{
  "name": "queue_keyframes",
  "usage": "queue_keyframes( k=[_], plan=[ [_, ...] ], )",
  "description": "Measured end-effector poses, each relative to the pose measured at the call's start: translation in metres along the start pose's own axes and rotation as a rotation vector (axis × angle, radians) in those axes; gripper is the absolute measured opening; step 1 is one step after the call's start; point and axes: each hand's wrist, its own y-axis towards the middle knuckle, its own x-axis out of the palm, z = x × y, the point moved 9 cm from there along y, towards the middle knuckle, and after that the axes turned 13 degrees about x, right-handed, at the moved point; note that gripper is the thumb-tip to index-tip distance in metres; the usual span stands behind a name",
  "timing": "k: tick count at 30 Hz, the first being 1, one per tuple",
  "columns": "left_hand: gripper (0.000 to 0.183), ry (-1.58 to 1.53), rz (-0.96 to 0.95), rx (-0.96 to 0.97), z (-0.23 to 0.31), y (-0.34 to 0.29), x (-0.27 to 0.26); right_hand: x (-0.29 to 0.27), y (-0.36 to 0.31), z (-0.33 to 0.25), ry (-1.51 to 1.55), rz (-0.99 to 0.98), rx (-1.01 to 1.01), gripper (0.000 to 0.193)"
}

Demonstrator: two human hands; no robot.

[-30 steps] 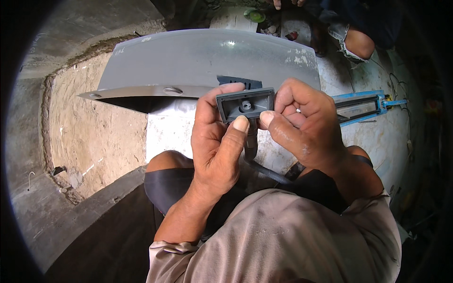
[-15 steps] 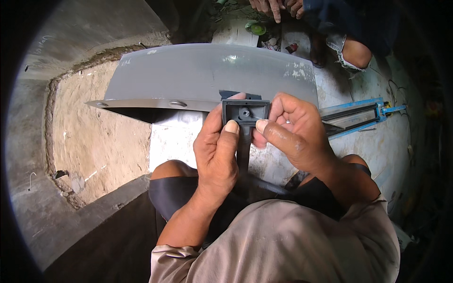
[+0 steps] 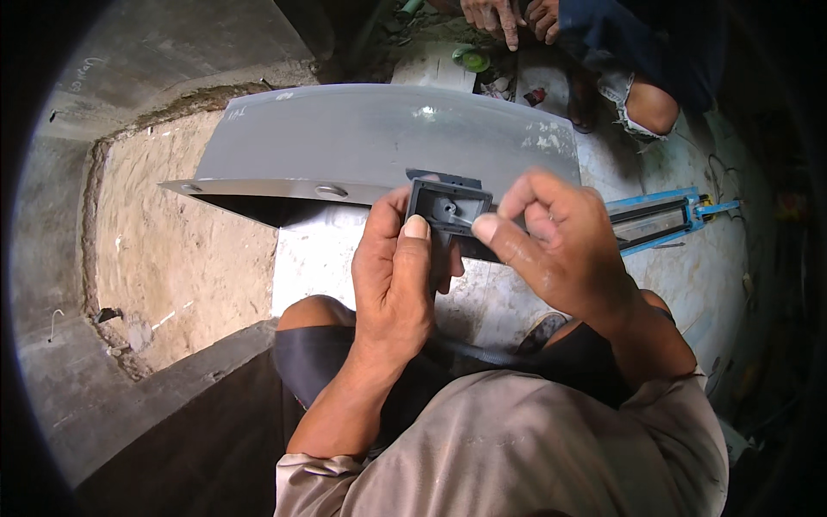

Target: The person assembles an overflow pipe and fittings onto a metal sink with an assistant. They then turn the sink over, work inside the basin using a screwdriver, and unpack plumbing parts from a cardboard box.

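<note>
- The left hand (image 3: 394,280) is held up, its fingers curled and its thumb pressed flat on top.
- The right hand (image 3: 560,246) is just beside it, pinching with thumb and first finger.
- Both forearms come up from below.

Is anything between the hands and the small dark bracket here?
Nothing visible: the left hand and right hand both touch the small dark bracket directly, held just in front of the grey panel.

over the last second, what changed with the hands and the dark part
The right hand shifted its grip: a second ago its thumb pressed the front of the dark part beside the left thumb; now its forefinger tip touches the part's right edge with the other fingers curled above. The left hand kept its hold, thumb on the lower edge. The part stayed at the edge of the grey panel.
</note>
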Motion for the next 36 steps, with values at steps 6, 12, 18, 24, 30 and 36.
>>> queue_keyframes(
  k=[6,12,18,24,30,36],
  plan=[
    [0.034,0.184,-0.146,0.005,0.004,-0.007,0.014,-0.008,-0.007,-0.020,-0.100,0.265,-0.390,0.025],
    [0.031,0.383,-0.209,0.130,0.011,-0.008,0.019,-0.005,-0.009,-0.022,-0.192,0.201,-0.445,0.023],
    [0.024,0.482,-0.179,0.273,0.025,-0.006,0.019,0.001,-0.008,-0.024,-0.157,0.137,-0.450,0.019],
    [0.020,0.569,-0.198,0.262,0.019,-0.008,0.018,0.004,-0.008,-0.019,-0.142,0.181,-0.407,0.010],
    [0.028,0.146,-0.251,-0.025,0.000,-0.010,0.020,0.002,0.010,0.004,0.059,0.084,-0.121,0.010],
    [0.032,0.027,-0.191,-0.048,0.003,-0.010,0.020,-0.005,-0.005,-0.017,-0.039,0.132,-0.291,0.021]
  ],
)
